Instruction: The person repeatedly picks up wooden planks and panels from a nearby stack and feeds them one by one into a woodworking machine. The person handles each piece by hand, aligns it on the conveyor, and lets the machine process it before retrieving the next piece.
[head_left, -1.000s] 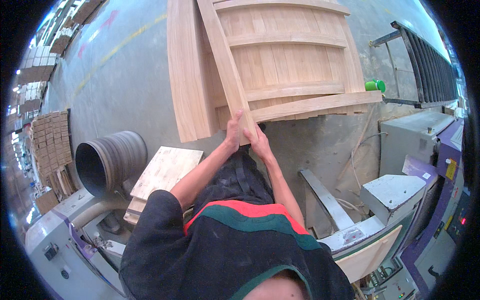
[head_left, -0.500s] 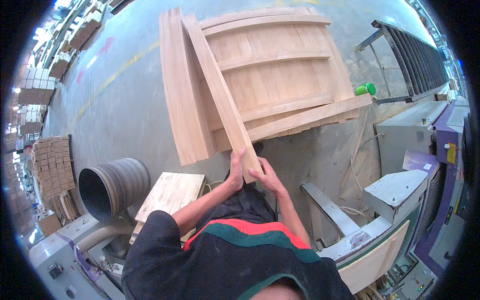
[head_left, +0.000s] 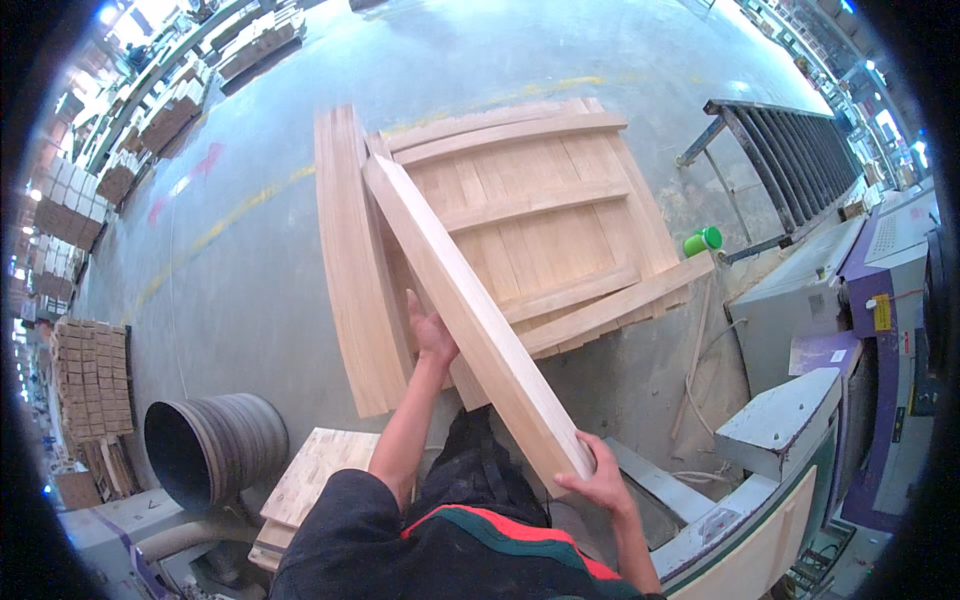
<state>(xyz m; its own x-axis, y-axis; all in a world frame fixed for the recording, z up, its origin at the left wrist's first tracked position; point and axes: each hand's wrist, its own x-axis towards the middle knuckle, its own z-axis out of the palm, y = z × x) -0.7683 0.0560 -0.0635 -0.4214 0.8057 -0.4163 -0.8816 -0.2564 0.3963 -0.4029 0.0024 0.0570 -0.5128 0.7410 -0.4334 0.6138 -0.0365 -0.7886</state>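
Observation:
A long, thick wooden board (head_left: pixel 470 325) slants across the stack before me, raised and tipped so that its top and one side show. My right hand (head_left: pixel 597 475) is closed around its near end, thumb on one side. My left hand (head_left: pixel 433 335) bears the board from its left edge, about midway along. The left thumb points up, apart from the wood, and the other fingers are hidden beneath. Below lies a stack of pale wooden panels (head_left: pixel 520 240) with several crosswise strips (head_left: pixel 545 205) on top. Another wide board (head_left: pixel 348 260) lies along the stack's left side.
A green jar (head_left: pixel 703 240) stands at the stack's right, near a black slatted rack (head_left: pixel 790 165). Grey and purple machinery (head_left: pixel 790 410) is close on my right. A ribbed duct (head_left: pixel 215 450) and plywood pieces (head_left: pixel 320 475) are at my left. Stacked timber (head_left: pixel 92 375) lines the far left.
The board has been lifted and tilted, its near end swinging right and toward me. My left hand has slid forward along it; my right hand has moved right with its end.

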